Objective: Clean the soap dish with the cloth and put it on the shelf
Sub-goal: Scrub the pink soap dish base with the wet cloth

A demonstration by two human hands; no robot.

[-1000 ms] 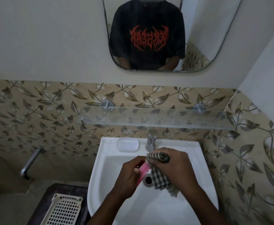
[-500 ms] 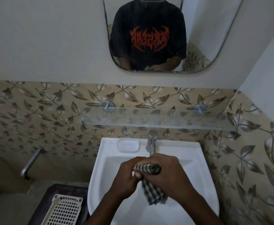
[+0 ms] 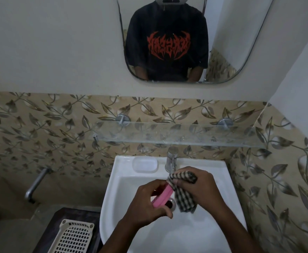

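Observation:
Over the white sink [image 3: 231, 201], my left hand [image 3: 147, 207] grips a pink soap dish [image 3: 163, 197], held on edge and tilted. My right hand [image 3: 200, 189] is closed on a black-and-white checked cloth [image 3: 185, 199], which is bunched at my fingers and pressed against the dish's upper end; its loose end hangs down over the drain. Much of the dish is hidden by my left fingers. The glass shelf [image 3: 177, 134] is fixed to the tiled wall above the tap.
A chrome tap [image 3: 171, 159] stands at the sink's back rim, just behind my right hand, with a moulded soap recess [image 3: 145, 164] to its left. A white plastic basket [image 3: 72, 236] lies at lower left. A mirror [image 3: 186, 39] hangs above.
My hands were pressed together with the dish covered half a second ago. They have drawn apart and the pink dish shows again, with the cloth at its upper end.

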